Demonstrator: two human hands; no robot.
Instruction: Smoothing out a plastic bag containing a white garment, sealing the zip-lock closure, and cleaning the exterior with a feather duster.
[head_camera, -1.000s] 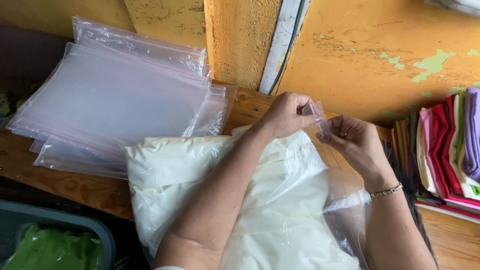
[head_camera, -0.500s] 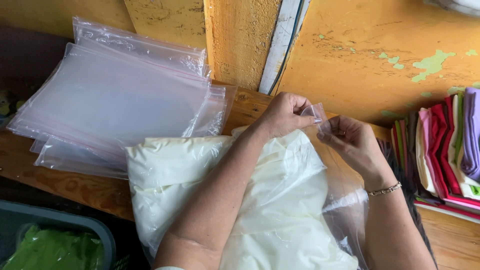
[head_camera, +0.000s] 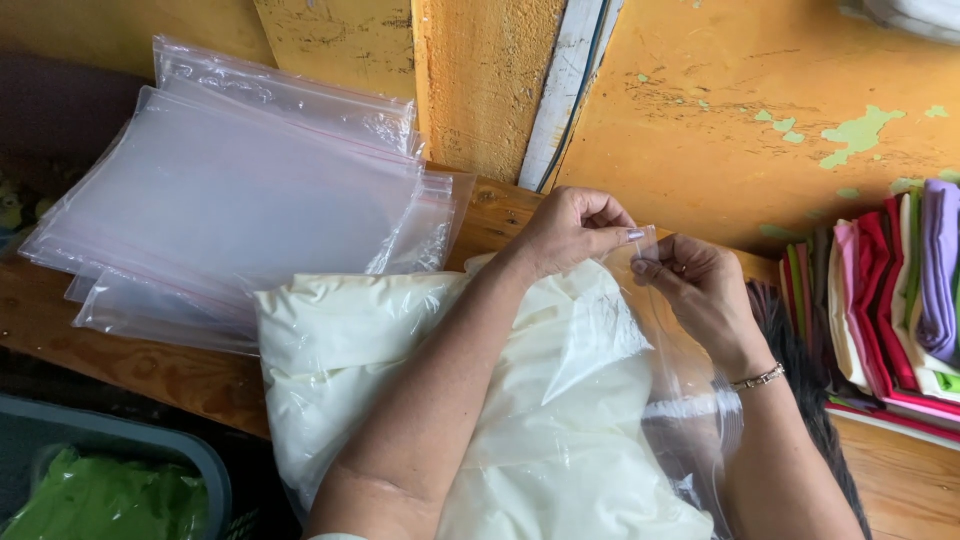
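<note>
A clear plastic zip bag (head_camera: 690, 400) holds folded cream-white cloth (head_camera: 360, 350) and lies on a wooden shelf (head_camera: 150, 375). My left hand (head_camera: 570, 230) pinches the bag's top edge at its far corner, fingers closed on the plastic. My right hand (head_camera: 700, 285), with a thin bracelet on the wrist, pinches the same edge just to the right. Both hands nearly touch over the bag's mouth.
A stack of empty clear zip bags (head_camera: 220, 200) lies at the left on the shelf. Folded coloured cloths (head_camera: 900, 290) stand at the right. A yellow peeling wall (head_camera: 750, 90) is behind. A grey bin with green cloth (head_camera: 90, 490) sits lower left.
Both hands have stayed at the bag's top corner, with only slight finger movement along the edge.
</note>
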